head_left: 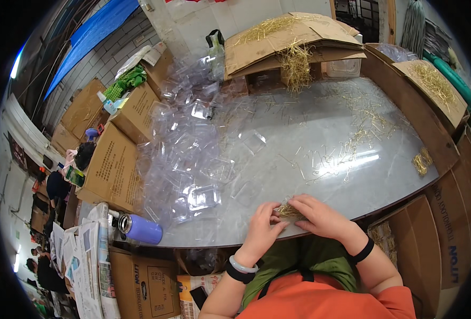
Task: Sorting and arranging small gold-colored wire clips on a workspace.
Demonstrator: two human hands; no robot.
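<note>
At the near edge of the table, a small bundle of gold bent wires [288, 210] sits between my two hands. My left hand [265, 224] grips its left end with curled fingers and thumb. From the other side, my right hand [319, 216] closes over the bundle with its fingers bent. Beyond them, loose gold wire hooks [333, 162] lie scattered on the grey tabletop [294, 127]. Two tied-looking gold wire bundles [422, 161] rest near the right edge.
Clear plastic trays [187, 154] pile up along the left, beside cardboard boxes [113, 170]. A purple bottle [141, 229] lies at the front left edge. Folded cardboard [294, 42] with a gold wire heap stands at the back. A brown board [413, 109] borders the right side.
</note>
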